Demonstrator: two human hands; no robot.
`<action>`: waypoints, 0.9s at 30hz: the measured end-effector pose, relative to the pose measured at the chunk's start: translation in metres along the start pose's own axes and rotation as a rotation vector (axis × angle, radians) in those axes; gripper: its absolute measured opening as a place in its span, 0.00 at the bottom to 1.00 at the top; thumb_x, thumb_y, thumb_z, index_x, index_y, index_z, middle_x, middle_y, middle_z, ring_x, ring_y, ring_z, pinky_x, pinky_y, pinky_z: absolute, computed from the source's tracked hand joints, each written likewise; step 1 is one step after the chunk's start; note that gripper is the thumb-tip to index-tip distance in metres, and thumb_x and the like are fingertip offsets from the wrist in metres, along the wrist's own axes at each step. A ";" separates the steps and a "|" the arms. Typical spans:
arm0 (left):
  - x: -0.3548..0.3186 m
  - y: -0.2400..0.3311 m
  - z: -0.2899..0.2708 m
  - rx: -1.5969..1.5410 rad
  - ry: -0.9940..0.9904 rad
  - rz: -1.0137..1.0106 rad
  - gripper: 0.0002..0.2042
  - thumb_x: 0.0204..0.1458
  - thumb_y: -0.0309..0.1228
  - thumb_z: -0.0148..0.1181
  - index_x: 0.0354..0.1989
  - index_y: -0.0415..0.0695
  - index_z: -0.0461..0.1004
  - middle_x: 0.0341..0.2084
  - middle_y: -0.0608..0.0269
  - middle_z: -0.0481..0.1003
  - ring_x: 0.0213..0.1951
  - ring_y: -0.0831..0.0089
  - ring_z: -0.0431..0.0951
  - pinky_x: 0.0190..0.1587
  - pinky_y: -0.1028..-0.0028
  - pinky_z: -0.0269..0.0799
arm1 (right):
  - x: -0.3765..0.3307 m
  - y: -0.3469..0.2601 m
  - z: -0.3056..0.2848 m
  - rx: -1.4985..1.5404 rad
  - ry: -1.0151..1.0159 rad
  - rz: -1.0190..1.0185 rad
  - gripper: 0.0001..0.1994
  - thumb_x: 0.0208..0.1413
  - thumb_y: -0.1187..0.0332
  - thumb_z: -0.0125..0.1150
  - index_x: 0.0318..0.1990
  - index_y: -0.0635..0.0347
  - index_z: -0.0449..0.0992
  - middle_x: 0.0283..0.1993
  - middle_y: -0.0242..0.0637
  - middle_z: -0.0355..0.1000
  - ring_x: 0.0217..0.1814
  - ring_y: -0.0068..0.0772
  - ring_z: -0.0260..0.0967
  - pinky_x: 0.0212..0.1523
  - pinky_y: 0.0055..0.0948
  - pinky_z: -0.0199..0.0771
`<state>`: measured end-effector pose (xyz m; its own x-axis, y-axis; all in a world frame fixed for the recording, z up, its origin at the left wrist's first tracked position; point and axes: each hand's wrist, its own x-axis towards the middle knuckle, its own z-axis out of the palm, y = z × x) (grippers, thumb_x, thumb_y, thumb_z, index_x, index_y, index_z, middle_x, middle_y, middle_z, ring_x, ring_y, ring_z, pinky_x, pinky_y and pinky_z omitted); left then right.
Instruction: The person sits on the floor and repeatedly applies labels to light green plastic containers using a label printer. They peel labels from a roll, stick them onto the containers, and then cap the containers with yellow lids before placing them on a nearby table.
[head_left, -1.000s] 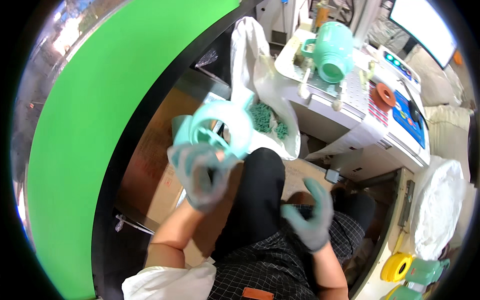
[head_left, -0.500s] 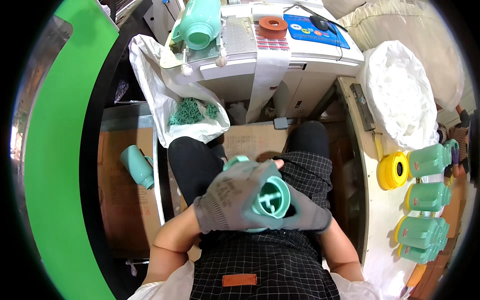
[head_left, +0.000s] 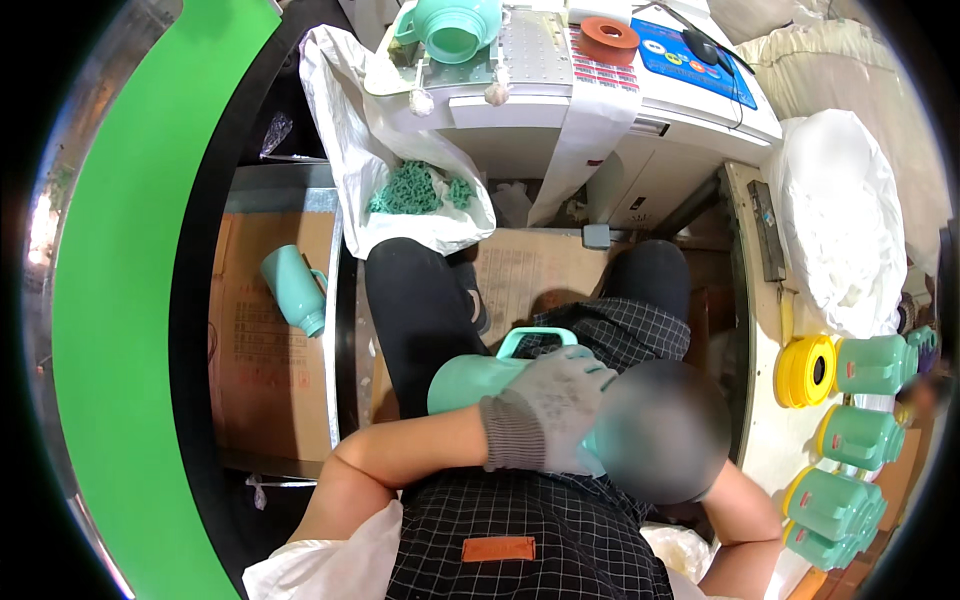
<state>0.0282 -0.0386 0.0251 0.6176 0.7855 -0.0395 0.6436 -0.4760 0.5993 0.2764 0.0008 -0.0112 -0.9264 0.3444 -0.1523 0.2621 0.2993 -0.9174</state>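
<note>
A mint-green jug (head_left: 462, 384) with a loop handle lies on its side across my lap, its base toward the left. Around its neck end wraps my left hand (head_left: 555, 408), in a grey knit glove. A round blurred patch covers my right hand (head_left: 665, 430) at the jug's mouth end, so its fingers cannot be made out. Only the right forearm (head_left: 742, 500) shows plainly, reaching in from the lower right.
To the left, another mint jug (head_left: 292, 285) lies on cardboard in a metal-edged bin. Ahead hangs a white sack (head_left: 440, 235) with green scraps. Several mint jugs (head_left: 862, 437) and yellow rings (head_left: 803, 370) line the right bench. A white machine (head_left: 560, 110) stands in front.
The jug has tipped from mouth-up between both hands onto its side, mouth end rightward. My right hand has moved right, behind the blur. The surroundings have shifted slightly right in view.
</note>
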 end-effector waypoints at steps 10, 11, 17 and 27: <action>-0.066 -0.007 -0.026 -0.113 0.425 -0.038 0.44 0.36 0.55 0.82 0.60 0.41 0.74 0.50 0.53 0.81 0.54 0.53 0.82 0.62 0.55 0.74 | 0.084 -0.064 -0.011 -0.360 1.022 -0.085 0.26 0.69 0.65 0.59 0.70 0.66 0.67 0.63 0.46 0.71 0.59 0.37 0.74 0.59 0.31 0.76; -0.070 -0.004 -0.022 -0.091 0.383 -0.035 0.46 0.35 0.57 0.81 0.60 0.39 0.74 0.52 0.50 0.80 0.57 0.51 0.80 0.65 0.55 0.73 | 0.120 -0.069 -0.021 -0.372 0.959 -0.176 0.29 0.67 0.65 0.62 0.72 0.65 0.65 0.67 0.50 0.68 0.62 0.39 0.73 0.60 0.33 0.77; -0.090 -0.007 -0.039 -0.165 0.374 -0.074 0.44 0.38 0.57 0.80 0.62 0.44 0.74 0.55 0.51 0.79 0.60 0.50 0.78 0.67 0.52 0.70 | 0.229 -0.053 -0.017 -0.111 0.941 -0.341 0.36 0.63 0.67 0.66 0.76 0.69 0.59 0.72 0.64 0.64 0.66 0.56 0.72 0.70 0.47 0.71; -0.041 -0.050 -0.064 -0.330 0.447 -0.040 0.38 0.33 0.37 0.87 0.56 0.41 0.76 0.52 0.48 0.79 0.47 0.54 0.84 0.54 0.60 0.79 | 0.032 0.038 -0.079 -0.223 1.387 0.026 0.05 0.61 0.73 0.69 0.40 0.65 0.83 0.46 0.45 0.82 0.49 0.34 0.80 0.50 0.31 0.79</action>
<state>-0.0585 -0.0215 0.0478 0.2972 0.9261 0.2323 0.4427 -0.3493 0.8259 0.2785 0.0937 -0.0219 0.0617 0.8991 0.4335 0.4324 0.3673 -0.8234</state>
